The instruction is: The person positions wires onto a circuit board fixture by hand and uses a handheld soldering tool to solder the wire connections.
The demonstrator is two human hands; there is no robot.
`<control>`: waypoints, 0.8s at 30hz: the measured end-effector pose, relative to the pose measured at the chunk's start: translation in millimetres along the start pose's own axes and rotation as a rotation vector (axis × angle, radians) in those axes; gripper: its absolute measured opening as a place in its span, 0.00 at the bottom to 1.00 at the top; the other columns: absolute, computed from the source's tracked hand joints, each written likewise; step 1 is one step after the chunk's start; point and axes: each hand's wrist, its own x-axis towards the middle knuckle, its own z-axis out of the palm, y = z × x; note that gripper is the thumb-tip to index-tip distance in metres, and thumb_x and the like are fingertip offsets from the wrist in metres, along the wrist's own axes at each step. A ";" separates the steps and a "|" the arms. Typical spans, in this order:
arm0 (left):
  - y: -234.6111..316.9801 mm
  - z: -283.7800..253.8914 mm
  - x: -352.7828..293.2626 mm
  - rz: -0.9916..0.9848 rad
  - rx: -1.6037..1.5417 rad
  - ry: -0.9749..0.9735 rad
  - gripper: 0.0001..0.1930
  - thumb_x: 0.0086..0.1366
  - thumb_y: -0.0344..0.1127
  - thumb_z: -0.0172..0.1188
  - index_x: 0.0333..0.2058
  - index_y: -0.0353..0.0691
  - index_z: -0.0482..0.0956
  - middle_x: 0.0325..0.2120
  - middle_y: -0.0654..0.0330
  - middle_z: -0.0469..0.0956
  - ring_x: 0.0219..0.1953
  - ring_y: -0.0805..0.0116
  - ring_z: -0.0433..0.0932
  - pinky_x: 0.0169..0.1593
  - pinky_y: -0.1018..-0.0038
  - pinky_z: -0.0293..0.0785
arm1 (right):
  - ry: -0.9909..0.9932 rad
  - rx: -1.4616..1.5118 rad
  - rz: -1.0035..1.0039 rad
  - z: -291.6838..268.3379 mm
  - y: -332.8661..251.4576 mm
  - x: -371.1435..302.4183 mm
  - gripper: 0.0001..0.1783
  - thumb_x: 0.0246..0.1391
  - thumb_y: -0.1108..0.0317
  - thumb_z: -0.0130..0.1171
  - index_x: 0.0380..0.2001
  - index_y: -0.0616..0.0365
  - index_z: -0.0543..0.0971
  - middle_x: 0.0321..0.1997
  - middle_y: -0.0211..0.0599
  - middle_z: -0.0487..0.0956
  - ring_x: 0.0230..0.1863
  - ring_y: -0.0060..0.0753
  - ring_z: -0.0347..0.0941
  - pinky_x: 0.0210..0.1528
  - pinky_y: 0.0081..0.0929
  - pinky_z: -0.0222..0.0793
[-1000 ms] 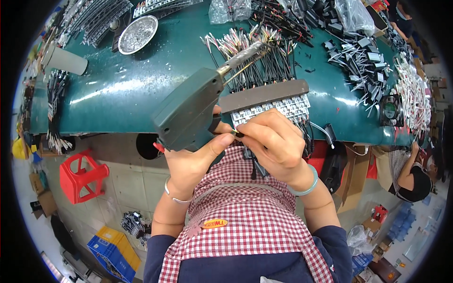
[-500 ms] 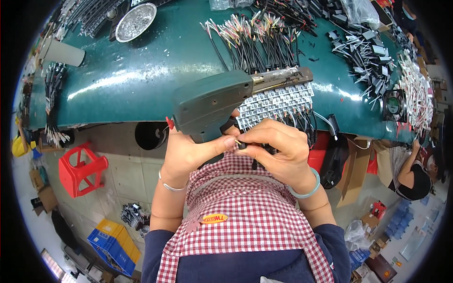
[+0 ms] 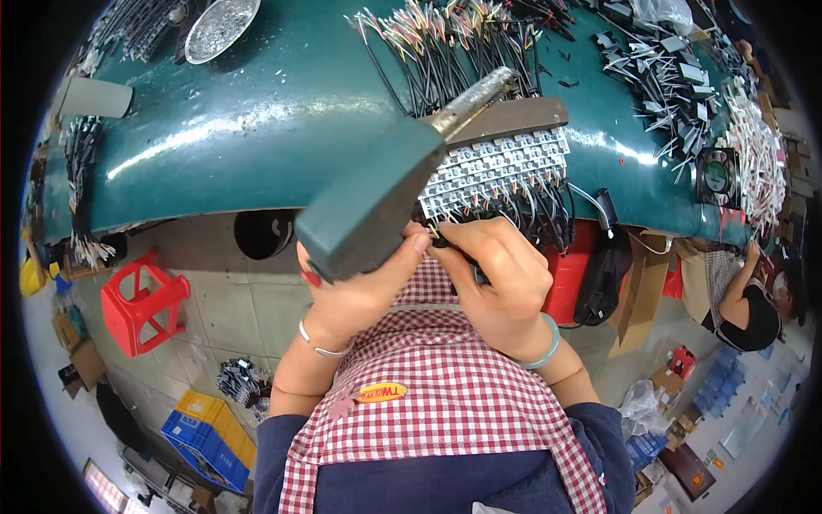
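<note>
My left hand [image 3: 368, 278] is wrapped round a dark green soldering gun [image 3: 372, 193], whose body hides most of its fingers. The gun's long metal barrel [image 3: 471, 104] slants up to the right above the bench. My right hand [image 3: 501, 270] is closed, thumb and forefinger pinching the end of a black cable [image 3: 439, 242]. A thin yellowish wire shows there, close to my left thumb and fingertips. Just beyond both hands lies a panel of small white circuit boards [image 3: 505, 167] in rows, with black cables hanging off its near edge. A brown bar [image 3: 514, 120] lies along its far side.
The green bench [image 3: 223, 171] carries a bundle of stripped black cables [image 3: 462, 60], a metal dish [image 3: 221, 30], a grey cup [image 3: 94, 98] and heaps of black parts [image 3: 676, 103]. A red stool [image 3: 145, 304] stands left. A co-worker [image 3: 741, 313] sits at right.
The soldering gun has tipped, its barrel swinging upward off the line of the brown bar and its rear dropping. Both hands have shifted slightly up toward the boards, still holding the cable end between them.
</note>
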 end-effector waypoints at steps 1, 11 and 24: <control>5.8 0.9 1.7 -0.133 -0.146 0.087 0.17 0.52 0.20 0.70 0.43 0.30 0.81 0.31 0.59 0.84 0.31 0.75 0.81 0.37 0.78 0.79 | -0.016 0.069 0.047 -0.6 -0.9 -0.2 0.17 0.40 0.85 0.71 0.37 0.66 0.81 0.31 0.43 0.81 0.29 0.36 0.79 0.30 0.26 0.75; 6.8 -15.3 5.7 -0.154 -0.308 0.164 0.21 0.55 0.16 0.65 0.49 0.27 0.76 0.40 0.55 0.81 0.32 0.75 0.79 0.36 0.77 0.79 | -0.034 0.117 0.150 -6.6 7.3 -14.4 0.15 0.42 0.81 0.71 0.37 0.63 0.82 0.31 0.40 0.81 0.29 0.36 0.79 0.28 0.27 0.74; 1.2 -15.0 -0.5 -0.239 -0.149 -0.112 0.25 0.53 0.15 0.67 0.52 0.28 0.75 0.45 0.49 0.81 0.40 0.63 0.84 0.45 0.70 0.84 | -0.127 0.183 0.059 -6.5 6.9 -13.0 0.15 0.40 0.81 0.71 0.35 0.64 0.81 0.31 0.41 0.81 0.29 0.39 0.78 0.29 0.29 0.74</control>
